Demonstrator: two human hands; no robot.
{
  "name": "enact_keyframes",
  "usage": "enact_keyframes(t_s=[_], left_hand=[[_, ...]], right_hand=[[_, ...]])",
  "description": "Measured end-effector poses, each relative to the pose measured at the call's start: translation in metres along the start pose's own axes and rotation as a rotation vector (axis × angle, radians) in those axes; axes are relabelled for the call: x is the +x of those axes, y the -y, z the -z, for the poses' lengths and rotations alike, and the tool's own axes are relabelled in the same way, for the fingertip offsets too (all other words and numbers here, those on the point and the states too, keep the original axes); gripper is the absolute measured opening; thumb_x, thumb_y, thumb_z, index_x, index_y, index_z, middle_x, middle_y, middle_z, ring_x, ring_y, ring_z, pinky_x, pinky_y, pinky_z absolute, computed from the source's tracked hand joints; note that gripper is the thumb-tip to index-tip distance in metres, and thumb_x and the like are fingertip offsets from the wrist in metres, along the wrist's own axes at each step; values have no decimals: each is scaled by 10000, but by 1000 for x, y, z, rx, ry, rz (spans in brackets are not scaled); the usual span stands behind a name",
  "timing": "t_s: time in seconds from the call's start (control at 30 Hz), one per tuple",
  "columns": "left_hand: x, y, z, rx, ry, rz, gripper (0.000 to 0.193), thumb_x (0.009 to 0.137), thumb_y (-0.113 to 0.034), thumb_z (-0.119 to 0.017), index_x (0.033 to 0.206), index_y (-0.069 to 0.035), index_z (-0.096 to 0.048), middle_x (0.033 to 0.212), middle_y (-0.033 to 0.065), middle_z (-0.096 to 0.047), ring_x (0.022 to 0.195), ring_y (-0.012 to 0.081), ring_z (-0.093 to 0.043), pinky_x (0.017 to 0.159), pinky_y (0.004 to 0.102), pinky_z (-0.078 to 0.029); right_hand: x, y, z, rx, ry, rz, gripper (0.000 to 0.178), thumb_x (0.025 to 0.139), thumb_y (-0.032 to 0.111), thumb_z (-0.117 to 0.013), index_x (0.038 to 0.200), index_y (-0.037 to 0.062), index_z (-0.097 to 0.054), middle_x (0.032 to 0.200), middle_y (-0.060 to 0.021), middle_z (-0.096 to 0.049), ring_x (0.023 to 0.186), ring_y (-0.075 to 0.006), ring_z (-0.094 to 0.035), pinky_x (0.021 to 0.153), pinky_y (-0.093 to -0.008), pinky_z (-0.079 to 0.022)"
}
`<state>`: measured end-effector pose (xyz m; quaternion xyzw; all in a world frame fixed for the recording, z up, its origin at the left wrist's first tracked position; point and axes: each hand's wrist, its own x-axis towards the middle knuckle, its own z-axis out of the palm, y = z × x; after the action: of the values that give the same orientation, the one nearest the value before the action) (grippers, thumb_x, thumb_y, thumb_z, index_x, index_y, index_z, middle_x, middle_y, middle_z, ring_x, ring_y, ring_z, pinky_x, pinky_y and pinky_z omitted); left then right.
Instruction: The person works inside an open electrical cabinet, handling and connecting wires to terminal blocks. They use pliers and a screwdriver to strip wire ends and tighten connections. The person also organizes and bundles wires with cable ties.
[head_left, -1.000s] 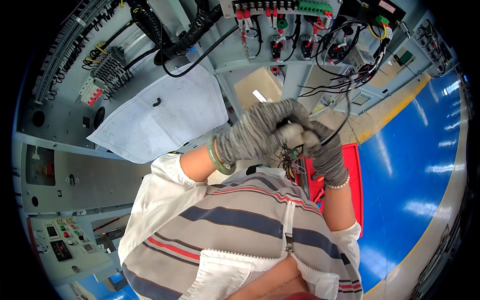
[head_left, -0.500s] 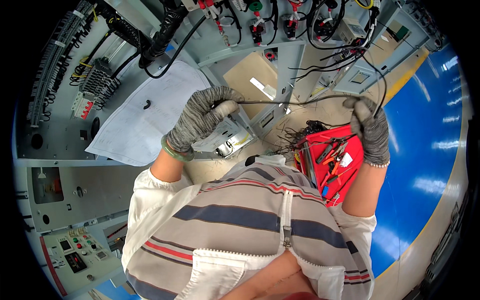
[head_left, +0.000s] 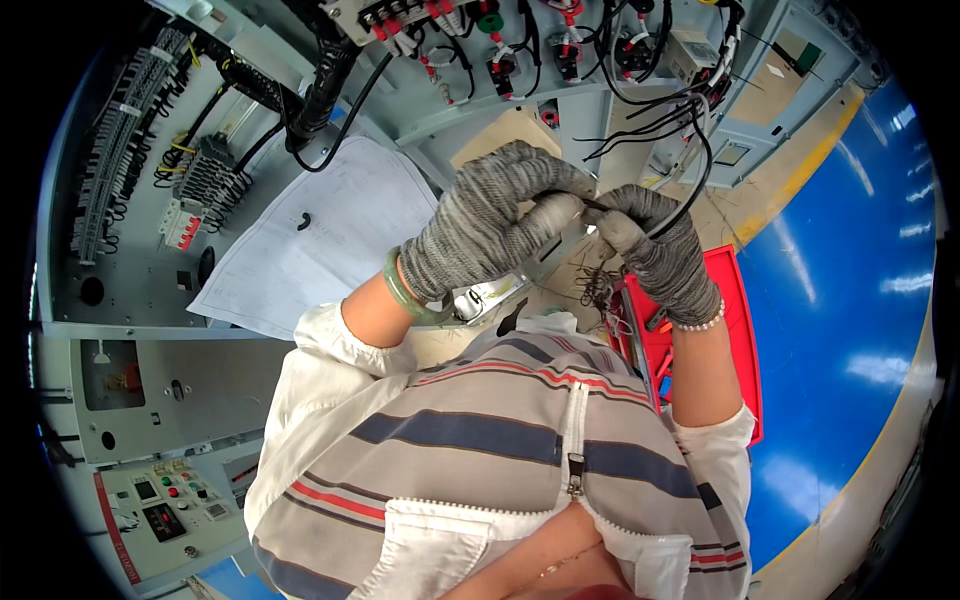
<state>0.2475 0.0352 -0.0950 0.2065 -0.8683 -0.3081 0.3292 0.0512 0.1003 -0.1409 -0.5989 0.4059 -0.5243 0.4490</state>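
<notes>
In front of my chest my two hands, in grey knitted gloves, meet fingertip to fingertip. My left hand [head_left: 505, 220] pinches a black wire between thumb and forefinger. My right hand [head_left: 655, 245] is closed on the same black wire [head_left: 697, 190] just beside it. From the right hand the wire curves up and back to a bundle of black and grey wires at the cabinet's edge. The short stretch between my fingers is mostly hidden by the gloves. Several loose black wire ends [head_left: 625, 140] hang just beyond my hands.
A paper drawing [head_left: 300, 250] with a small black piece on it lies to the left. Behind my right forearm is a red tool tray [head_left: 740, 330]. Cabinet panels with switches and terminal rows [head_left: 130, 140] surround the left and far sides. Blue floor [head_left: 850, 300] stretches right.
My right hand has come left and my left hand right, so they now meet. The wire stretched straight between them has shortened to a small hidden piece.
</notes>
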Motion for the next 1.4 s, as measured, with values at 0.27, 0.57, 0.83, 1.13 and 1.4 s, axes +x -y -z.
enact_keyframes(t_s=[0.27, 0.57, 0.83, 1.13, 1.4], left_hand=[[1, -14, 42, 105, -534, -308, 290, 848, -1, -567, 1137, -3, -551, 1170, 161, -581, 1027, 234, -593, 894, 338, -477], [-15, 10, 96, 197, -786, -134, 237, 879, 31, -532, 1113, 7, -556, 1103, 114, -613, 1011, 174, -586, 891, 298, -477], [-10, 23, 91, 195, -656, -11, 245, 904, -3, -510, 1148, 6, -534, 1128, 121, -603, 1046, 178, -576, 928, 296, -446], [4, 15, 86, -151, -562, 91, 210, 914, -71, -518, 1112, 0, -520, 1103, 144, -586, 1049, 238, -582, 900, 348, -490], [4, 12, 95, -222, -513, 112, 220, 905, -105, -540, 1098, -2, -522, 1106, 117, -579, 1044, 224, -573, 897, 344, -461]], right_hand=[[46, 9, 34, -141, -552, 202, 343, 867, 362, -579, 946, 36, -650, 691, -7, -592, 529, -62, -499, 481, -216, -399], [88, 24, 34, -124, -669, 314, 317, 887, 344, -579, 967, 55, -680, 598, -3, -582, 452, -44, -458, 403, -203, -351], [96, 48, 18, 258, -588, 265, 254, 887, 280, -587, 866, 42, -674, 570, 30, -546, 500, -55, -482, 467, -205, -365], [105, 23, 27, 560, -496, 241, 239, 895, 254, -578, 868, 25, -642, 565, 23, -540, 477, -52, -454, 466, -182, -336], [112, 13, 15, 561, -271, 35, 311, 896, 339, -559, 1032, 77, -657, 597, 10, -564, 370, -36, -376, 314, -190, -273]])
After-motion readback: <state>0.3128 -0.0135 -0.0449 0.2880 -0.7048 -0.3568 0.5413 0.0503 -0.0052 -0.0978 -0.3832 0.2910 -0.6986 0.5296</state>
